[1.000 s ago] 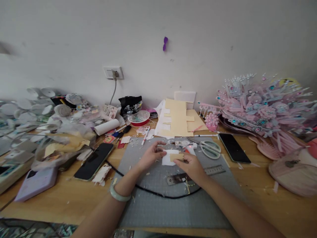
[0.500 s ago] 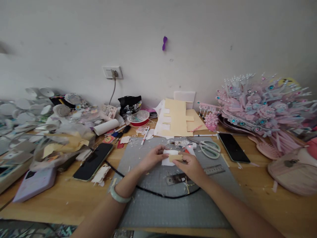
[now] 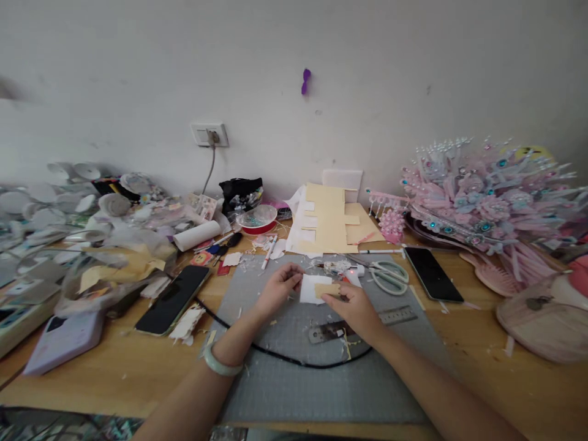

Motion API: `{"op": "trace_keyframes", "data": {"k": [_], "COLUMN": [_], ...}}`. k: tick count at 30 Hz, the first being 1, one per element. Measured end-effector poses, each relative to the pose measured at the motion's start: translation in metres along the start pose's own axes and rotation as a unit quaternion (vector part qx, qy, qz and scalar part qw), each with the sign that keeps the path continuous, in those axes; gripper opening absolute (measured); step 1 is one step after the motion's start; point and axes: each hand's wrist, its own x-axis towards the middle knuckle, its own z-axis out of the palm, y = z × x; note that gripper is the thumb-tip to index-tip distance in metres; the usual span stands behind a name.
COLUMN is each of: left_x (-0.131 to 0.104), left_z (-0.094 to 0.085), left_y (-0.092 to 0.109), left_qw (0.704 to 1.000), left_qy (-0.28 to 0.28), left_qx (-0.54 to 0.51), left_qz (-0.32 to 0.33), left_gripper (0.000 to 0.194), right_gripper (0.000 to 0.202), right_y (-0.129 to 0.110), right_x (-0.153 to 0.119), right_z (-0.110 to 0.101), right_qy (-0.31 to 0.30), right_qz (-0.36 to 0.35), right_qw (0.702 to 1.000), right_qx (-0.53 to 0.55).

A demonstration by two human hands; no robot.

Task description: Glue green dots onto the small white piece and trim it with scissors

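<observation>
My left hand (image 3: 282, 286) pinches the left edge of a small white sheet (image 3: 310, 288) above the grey cutting mat (image 3: 285, 392). In my right hand (image 3: 350, 301) is a small tan card piece (image 3: 326, 290), which overlaps the right part of the white sheet. A steel ruler (image 3: 399, 315) lies partly under my right wrist. Beyond the hands are green-handled scissors (image 3: 389, 277) and a white tool with a small red light (image 3: 357, 271). A black cable (image 3: 294, 360) curves across the mat.
Tan and white sheets (image 3: 328, 217) lean near the wall. Phones lie at left (image 3: 173, 300) and right (image 3: 433, 274). Pink beaded ornaments (image 3: 482, 196) fill the back right. Plastic bags (image 3: 119, 269) and a white roll (image 3: 196, 235) crowd the left.
My left hand has shifted slightly left and up, uncovering more of the white sheet. The tan piece in my right hand has moved slightly right and up.
</observation>
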Motion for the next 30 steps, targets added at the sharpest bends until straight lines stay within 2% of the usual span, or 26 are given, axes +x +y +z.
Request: {"op": "trace_keyframes", "data": {"k": [3, 6, 8, 10, 12, 13, 14, 15, 17, 19, 20, 21, 23, 27, 30], "left_x": [0.004, 0.005, 0.004, 0.003, 0.002, 0.002, 0.001, 0.0, -0.002, -0.005, -0.007, -0.009, -0.011, -0.011, -0.011], "left_z": [-0.004, -0.011, -0.018, -0.025, -0.029, -0.03, -0.03, -0.028, -0.021, -0.012, -0.007, -0.002, 0.006, 0.012, 0.012], "left_y": [-0.004, -0.005, -0.003, 0.0, 0.004, 0.005, 0.006, 0.007, 0.007, 0.006, 0.005, 0.003, 0.001, -0.002, 0.001], "left_qw": [0.998, 0.982, 0.949, 0.899, 0.857, 0.848, 0.851, 0.866, 0.926, 0.985, 0.995, 0.994, 0.992, 0.996, 0.995], "left_qy": [0.04, 0.107, 0.149, 0.16, 0.168, 0.167, 0.162, 0.15, 0.095, -0.004, -0.07, -0.106, -0.126, -0.076, -0.078], "left_qx": [0.045, 0.157, 0.279, 0.407, 0.485, 0.497, 0.49, 0.463, 0.347, 0.163, 0.075, 0.015, -0.014, 0.02, 0.022], "left_qz": [0.003, 0.003, 0.013, 0.022, 0.051, 0.074, 0.1, 0.119, 0.118, 0.054, 0.015, -0.009, -0.024, -0.048, -0.061], "left_gripper": [0.015, 0.017, 0.019, 0.021, 0.025, 0.028, 0.031, 0.032, 0.029, 0.034, 0.039, 0.041, 0.041, 0.03, 0.031], "right_gripper": [0.015, 0.016, 0.017, 0.018, 0.018, 0.018, 0.018, 0.018, 0.017, 0.017, 0.017, 0.018, 0.018, 0.017, 0.019], "right_y": [-0.001, 0.0, 0.0, 0.0, 0.001, 0.001, 0.001, 0.002, 0.002, 0.002, 0.001, 0.001, 0.001, 0.001, 0.0], "right_x": [0.0, 0.0, 0.0, 0.0, 0.0, 0.0, 0.0, -0.001, -0.001, -0.001, -0.001, -0.001, -0.001, -0.001, -0.002], "right_z": [-0.001, -0.002, -0.003, -0.003, -0.002, -0.002, -0.002, -0.002, -0.002, -0.002, -0.002, -0.002, -0.002, -0.002, -0.005], "right_qy": [0.004, 0.013, 0.017, 0.019, 0.019, 0.02, 0.019, 0.019, 0.014, 0.01, 0.01, 0.011, 0.011, 0.027, 0.077], "right_qz": [0.011, 0.024, 0.03, 0.03, 0.028, 0.027, 0.026, 0.023, 0.018, 0.015, 0.015, 0.015, 0.012, -0.025, -0.095], "right_qw": [1.0, 0.999, 0.999, 0.999, 0.999, 0.999, 0.999, 0.999, 0.999, 0.999, 0.999, 0.999, 1.0, 0.999, 0.991], "right_qx": [0.007, 0.02, 0.024, 0.026, 0.028, 0.028, 0.028, 0.028, 0.033, 0.039, 0.039, 0.035, 0.019, -0.023, -0.053]}}
